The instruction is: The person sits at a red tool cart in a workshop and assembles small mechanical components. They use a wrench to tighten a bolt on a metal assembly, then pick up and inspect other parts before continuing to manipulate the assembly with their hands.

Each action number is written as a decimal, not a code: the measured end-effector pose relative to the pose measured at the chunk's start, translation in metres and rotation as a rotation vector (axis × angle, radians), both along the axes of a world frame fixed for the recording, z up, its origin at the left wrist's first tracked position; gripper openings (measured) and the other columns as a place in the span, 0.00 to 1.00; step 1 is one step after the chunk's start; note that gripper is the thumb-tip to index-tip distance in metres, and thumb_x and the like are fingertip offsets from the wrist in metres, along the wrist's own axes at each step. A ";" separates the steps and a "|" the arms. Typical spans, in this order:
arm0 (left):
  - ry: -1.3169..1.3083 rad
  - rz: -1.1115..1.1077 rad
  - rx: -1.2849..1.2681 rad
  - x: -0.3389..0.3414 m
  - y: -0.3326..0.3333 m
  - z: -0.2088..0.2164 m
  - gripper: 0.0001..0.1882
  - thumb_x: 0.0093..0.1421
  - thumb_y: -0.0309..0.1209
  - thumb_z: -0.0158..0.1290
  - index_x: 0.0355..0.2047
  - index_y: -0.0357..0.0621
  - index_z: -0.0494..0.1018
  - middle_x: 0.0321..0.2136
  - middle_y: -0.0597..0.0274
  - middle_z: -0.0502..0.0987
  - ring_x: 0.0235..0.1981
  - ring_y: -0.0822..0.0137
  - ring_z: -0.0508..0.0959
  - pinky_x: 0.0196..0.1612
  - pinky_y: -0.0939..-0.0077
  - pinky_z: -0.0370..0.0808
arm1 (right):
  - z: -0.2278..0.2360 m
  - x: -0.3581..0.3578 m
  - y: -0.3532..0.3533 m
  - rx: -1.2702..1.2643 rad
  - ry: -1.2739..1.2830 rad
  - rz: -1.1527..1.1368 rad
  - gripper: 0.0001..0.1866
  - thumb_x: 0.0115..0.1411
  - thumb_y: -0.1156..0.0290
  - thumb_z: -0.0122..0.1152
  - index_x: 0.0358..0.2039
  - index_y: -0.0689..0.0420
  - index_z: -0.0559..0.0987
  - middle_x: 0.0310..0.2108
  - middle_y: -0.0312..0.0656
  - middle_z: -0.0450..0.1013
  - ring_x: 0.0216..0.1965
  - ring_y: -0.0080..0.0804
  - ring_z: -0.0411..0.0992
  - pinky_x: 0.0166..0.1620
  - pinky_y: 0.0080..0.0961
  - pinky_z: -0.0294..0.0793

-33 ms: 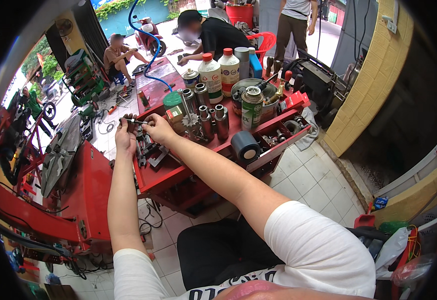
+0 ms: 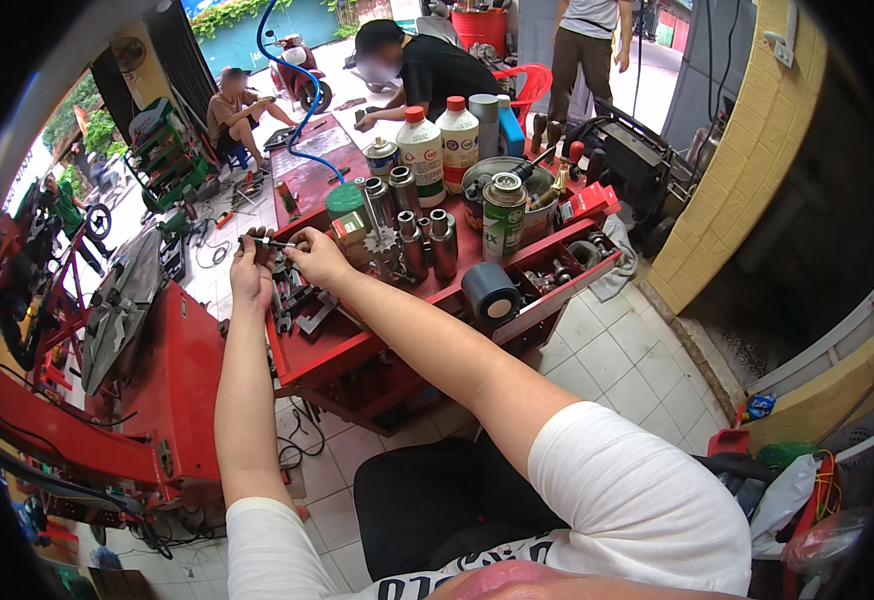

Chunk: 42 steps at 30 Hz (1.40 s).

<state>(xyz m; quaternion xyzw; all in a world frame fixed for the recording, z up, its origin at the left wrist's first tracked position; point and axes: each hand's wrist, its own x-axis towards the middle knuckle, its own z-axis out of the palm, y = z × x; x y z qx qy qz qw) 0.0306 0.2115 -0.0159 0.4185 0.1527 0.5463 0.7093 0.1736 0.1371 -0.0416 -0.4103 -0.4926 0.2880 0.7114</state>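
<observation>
Over the left end of a red tool cart (image 2: 332, 350), both my hands meet at a thin metal rod (image 2: 279, 244), dark at one end and silvery in the middle. Its exact kind is too small to make out. My left hand (image 2: 251, 264) is closed round the dark left end. Thumb and fingers of my right hand (image 2: 315, 256) pinch the other end. Below them, loose metal tools (image 2: 302, 308) lie in the cart's tray. Beside my right hand stand a toothed metal wheel (image 2: 382, 243), a small box (image 2: 350, 236) and several steel sockets (image 2: 414, 245).
White bottles with red caps (image 2: 420, 155), a spray can (image 2: 504, 215) and a dark cylinder (image 2: 491, 293) crowd the cart. A blue hose (image 2: 307, 125) hangs over it. A red machine frame (image 2: 172, 390) stands at left. A person in black (image 2: 457, 75) bends beyond the cart.
</observation>
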 end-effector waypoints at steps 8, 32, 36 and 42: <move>0.042 0.005 0.042 -0.017 -0.001 -0.008 0.14 0.71 0.38 0.53 0.51 0.43 0.74 0.50 0.62 0.80 0.54 0.62 0.80 0.56 0.64 0.77 | 0.027 -0.007 -0.035 -0.363 -0.002 0.173 0.18 0.74 0.57 0.49 0.36 0.59 0.77 0.19 0.37 0.74 0.14 0.22 0.66 0.18 0.27 0.64; 0.006 -0.020 0.067 -0.016 -0.005 -0.006 0.12 0.71 0.37 0.52 0.49 0.44 0.76 0.49 0.61 0.81 0.53 0.61 0.81 0.56 0.64 0.79 | 0.023 -0.008 -0.032 -0.229 -0.133 0.089 0.15 0.72 0.62 0.54 0.37 0.62 0.78 0.25 0.39 0.75 0.26 0.27 0.71 0.32 0.30 0.72; -0.020 -0.042 0.074 -0.015 -0.004 -0.007 0.12 0.71 0.37 0.52 0.48 0.44 0.75 0.49 0.60 0.81 0.54 0.60 0.80 0.56 0.63 0.80 | 0.019 -0.008 -0.029 -0.219 -0.149 0.072 0.17 0.72 0.62 0.53 0.35 0.63 0.78 0.24 0.40 0.73 0.28 0.27 0.69 0.34 0.32 0.70; -0.036 -0.047 0.080 -0.014 -0.001 -0.005 0.12 0.72 0.36 0.52 0.48 0.43 0.74 0.48 0.58 0.80 0.53 0.58 0.81 0.56 0.62 0.80 | 0.016 -0.008 -0.022 -0.246 -0.103 0.131 0.17 0.73 0.60 0.52 0.35 0.61 0.78 0.24 0.37 0.71 0.28 0.23 0.66 0.34 0.30 0.68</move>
